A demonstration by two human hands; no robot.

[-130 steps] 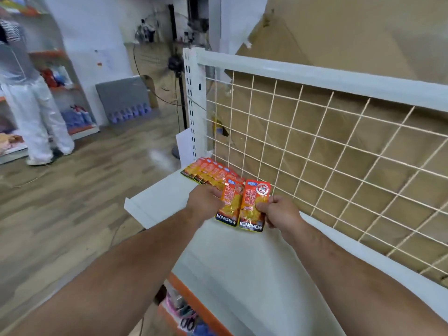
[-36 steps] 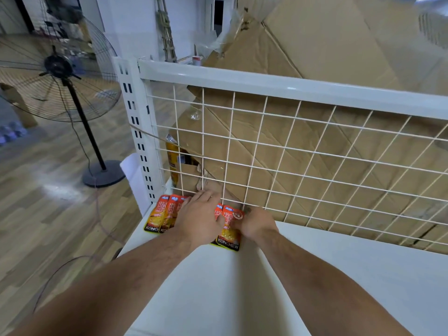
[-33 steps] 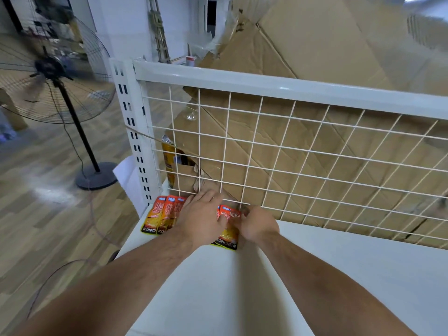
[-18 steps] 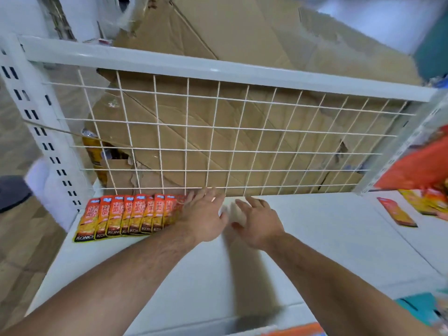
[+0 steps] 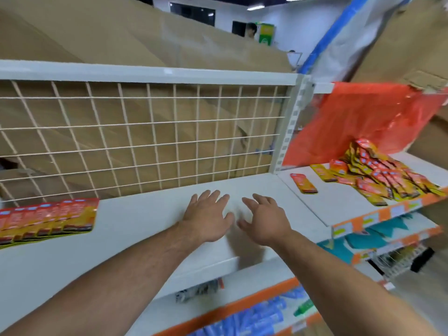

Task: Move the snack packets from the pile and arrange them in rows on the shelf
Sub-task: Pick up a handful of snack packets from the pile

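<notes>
A row of orange snack packets (image 5: 46, 220) lies overlapped on the white shelf (image 5: 135, 219) at the far left, along the wire grid. The pile of the same packets (image 5: 385, 175) lies on the neighbouring shelf at the right, with one single packet (image 5: 303, 183) apart from it. My left hand (image 5: 207, 218) and my right hand (image 5: 264, 219) hover side by side over the bare middle of the shelf, fingers spread, holding nothing.
A white wire grid back panel (image 5: 145, 139) stands behind the shelf, with brown cardboard (image 5: 121, 40) beyond it. A red plastic bag (image 5: 358, 117) hangs behind the pile. Lower shelves (image 5: 266, 309) with orange edges carry blue and teal goods.
Both hands let go of the row of packets and have moved right along the shelf. My view turned right, so the pile has come into sight.
</notes>
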